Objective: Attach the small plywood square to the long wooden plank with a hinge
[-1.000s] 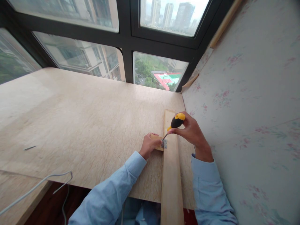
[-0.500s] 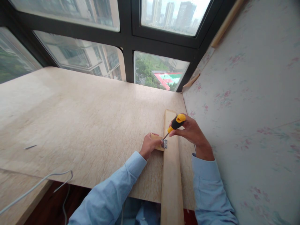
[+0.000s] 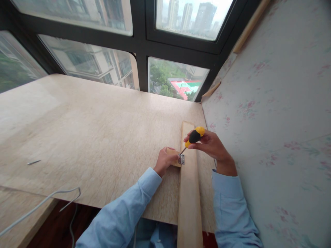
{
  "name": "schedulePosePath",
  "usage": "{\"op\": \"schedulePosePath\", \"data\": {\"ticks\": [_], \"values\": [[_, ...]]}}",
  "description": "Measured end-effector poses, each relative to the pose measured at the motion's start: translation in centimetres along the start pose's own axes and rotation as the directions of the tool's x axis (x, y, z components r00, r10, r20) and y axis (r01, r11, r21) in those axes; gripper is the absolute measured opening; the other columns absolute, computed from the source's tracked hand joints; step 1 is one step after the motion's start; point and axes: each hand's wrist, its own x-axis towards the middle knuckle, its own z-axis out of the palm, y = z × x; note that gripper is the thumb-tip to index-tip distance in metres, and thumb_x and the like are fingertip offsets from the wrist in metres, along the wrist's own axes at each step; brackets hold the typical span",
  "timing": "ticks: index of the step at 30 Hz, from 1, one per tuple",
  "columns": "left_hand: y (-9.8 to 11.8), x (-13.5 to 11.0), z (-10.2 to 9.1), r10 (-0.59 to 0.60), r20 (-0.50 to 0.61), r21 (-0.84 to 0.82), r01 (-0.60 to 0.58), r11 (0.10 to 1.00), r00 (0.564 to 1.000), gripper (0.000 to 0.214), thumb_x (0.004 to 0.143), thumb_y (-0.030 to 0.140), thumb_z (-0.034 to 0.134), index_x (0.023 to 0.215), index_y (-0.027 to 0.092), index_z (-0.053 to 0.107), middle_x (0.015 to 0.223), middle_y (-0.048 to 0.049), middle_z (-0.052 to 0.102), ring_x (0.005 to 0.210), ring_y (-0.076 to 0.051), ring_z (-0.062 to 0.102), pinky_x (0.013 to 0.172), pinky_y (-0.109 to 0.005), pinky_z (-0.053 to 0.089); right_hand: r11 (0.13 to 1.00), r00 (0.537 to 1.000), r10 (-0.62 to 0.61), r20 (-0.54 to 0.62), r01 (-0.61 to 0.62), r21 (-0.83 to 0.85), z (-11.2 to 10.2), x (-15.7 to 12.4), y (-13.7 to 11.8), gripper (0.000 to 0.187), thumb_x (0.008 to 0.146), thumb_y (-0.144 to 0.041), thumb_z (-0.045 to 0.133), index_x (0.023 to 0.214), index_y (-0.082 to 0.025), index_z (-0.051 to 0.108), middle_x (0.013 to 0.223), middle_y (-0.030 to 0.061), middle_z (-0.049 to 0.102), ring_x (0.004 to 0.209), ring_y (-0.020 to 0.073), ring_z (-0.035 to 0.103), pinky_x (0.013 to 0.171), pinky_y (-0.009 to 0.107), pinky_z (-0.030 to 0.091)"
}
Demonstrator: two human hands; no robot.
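A long pale wooden board (image 3: 189, 199) lies lengthwise on the stone-look sill. Against its left side sits a small wooden block (image 3: 177, 163), gripped by my left hand (image 3: 167, 160), with the thumb close to a metal hinge (image 3: 182, 158). The hinge spans the joint between block and board. My right hand (image 3: 210, 144) is closed round a yellow and black screwdriver (image 3: 194, 136), tilted so its shaft runs down to the left. Its tip meets the upper part of the hinge; any screw under it is too small to make out.
A thin pointed metal piece (image 3: 33, 162) lies on the sill (image 3: 90, 137) at the left. A white cable (image 3: 43, 201) crosses the near left edge. Dark-framed windows (image 3: 141, 44) stand behind, and a flower-papered wall (image 3: 271, 113) rises close on the right.
The screwdriver handle has turned a little, and the fingers of my right hand have shifted around it. My left hand, the block and the board stay in place.
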Motion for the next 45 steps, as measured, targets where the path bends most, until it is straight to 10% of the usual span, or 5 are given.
{"op": "schedulePosePath", "data": {"ticks": [15, 23, 31, 39, 45], "values": [[0.1, -0.1, 0.1, -0.012, -0.013, -0.061, 0.011, 0.998, 1.0, 0.038, 0.056, 0.005, 0.077, 0.087, 0.015, 0.058, 0.069, 0.0005, 0.067, 0.06, -0.015, 0.062, 0.054, -0.024, 0.05, 0.992, 0.994, -0.053, 0.098, 0.041, 0.123, 0.1, -0.3, -0.7, 0.051, 0.088, -0.036, 0.072, 0.135, -0.033, 0.052, 0.137, 0.0076, 0.061, 0.129, 0.0259, 0.058, 0.109, 0.051, 0.048], [0.1, -0.1, 0.0, -0.013, -0.004, -0.074, 0.012, 0.997, 1.0, 0.039, 0.053, 0.007, 0.078, 0.086, 0.015, 0.059, 0.067, 0.0008, 0.066, 0.058, -0.014, 0.061, 0.053, -0.025, 0.049, 0.974, 0.963, -0.182, -0.198, 0.148, -0.173, 0.6, 0.8, 0.4, 0.056, 0.051, -0.035, 0.097, 0.093, -0.026, 0.062, 0.089, -0.0015, 0.062, 0.084, 0.0181, 0.065, 0.078, 0.032, 0.059], [0.2, -0.1, 0.1, -0.016, -0.005, -0.094, 0.016, 0.995, 1.0, 0.039, 0.053, 0.007, 0.078, 0.086, 0.016, 0.058, 0.068, 0.0004, 0.068, 0.059, -0.015, 0.062, 0.054, -0.025, 0.05, 0.993, 0.987, -0.114, 0.116, 0.115, 0.0, 0.3, -0.8, -1.5, 0.055, 0.091, -0.035, 0.068, 0.14, -0.035, 0.044, 0.138, 0.008, 0.057, 0.13, 0.0241, 0.056, 0.108, 0.05, 0.049], [0.1, 0.0, 0.0, -0.001, 0.007, -0.077, 0.002, 0.997, 1.0, 0.036, 0.054, 0.009, 0.077, 0.085, 0.016, 0.06, 0.068, 0.0014, 0.066, 0.059, -0.014, 0.061, 0.054, -0.024, 0.049, 0.959, 0.979, -0.116, -0.168, 0.066, -0.277, 0.6, 0.1, -0.8, 0.053, 0.058, -0.044, 0.093, 0.091, -0.024, 0.057, 0.086, 0.0009, 0.069, 0.081, 0.0226, 0.069, 0.077, 0.039, 0.059], [0.3, -0.2, 0.3, -0.012, -0.032, -0.072, 0.009, 0.997, 0.999, 0.035, 0.053, 0.007, 0.076, 0.084, 0.017, 0.061, 0.067, 0.0021, 0.066, 0.06, -0.016, 0.062, 0.053, -0.024, 0.048, 0.969, 0.996, -0.092, -0.021, 0.085, -0.232, 0.3, -0.4, -0.8, 0.07, 0.076, -0.04, 0.082, 0.134, -0.03, 0.044, 0.122, 0.0086, 0.066, 0.113, 0.0253, 0.065, 0.1, 0.048, 0.053]]}}
